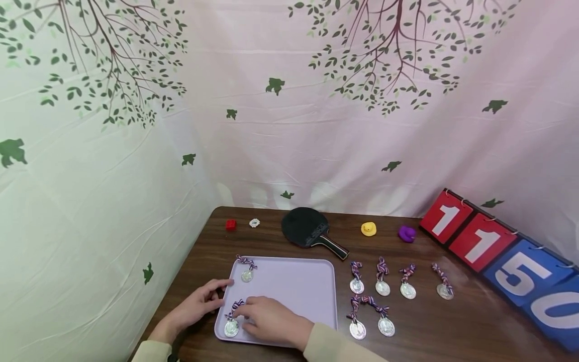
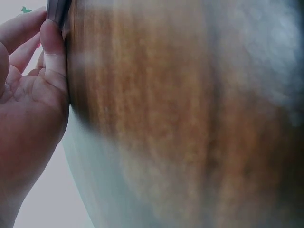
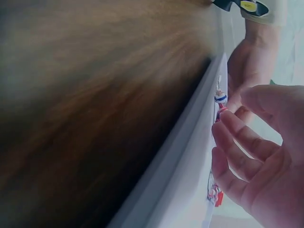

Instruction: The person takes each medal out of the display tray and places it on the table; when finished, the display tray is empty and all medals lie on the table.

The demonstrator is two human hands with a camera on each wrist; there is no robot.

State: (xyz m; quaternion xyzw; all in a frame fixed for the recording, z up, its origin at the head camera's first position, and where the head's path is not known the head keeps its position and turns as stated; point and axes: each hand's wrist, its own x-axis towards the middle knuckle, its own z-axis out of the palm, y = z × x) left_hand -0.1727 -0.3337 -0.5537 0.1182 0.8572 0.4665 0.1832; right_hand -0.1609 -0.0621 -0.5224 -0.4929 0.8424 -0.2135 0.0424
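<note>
A pale lilac tray [image 1: 289, 281] lies on the table with two silver medals on it, each on a knotted red, white and blue ribbon. One medal [image 1: 247, 276] is by the far left corner, the other [image 1: 231, 328] by the near left corner. My right hand [image 1: 273, 319] reaches over the tray, its fingertips at the near medal's ribbon [image 3: 221, 102]; the thumb stands apart from the fingers. At the tray's left rim my left hand [image 1: 196, 306] touches the edge with fingertips and thumb [image 2: 53, 42].
Several more medals [image 1: 382, 287] lie in two rows right of the tray. Behind it are a red block [image 1: 231, 224], a white token [image 1: 254, 222], a black table tennis bat [image 1: 305, 227], a yellow duck [image 1: 368, 229] and a purple duck [image 1: 407, 234]. A flip scoreboard [image 1: 490, 244] stands at right.
</note>
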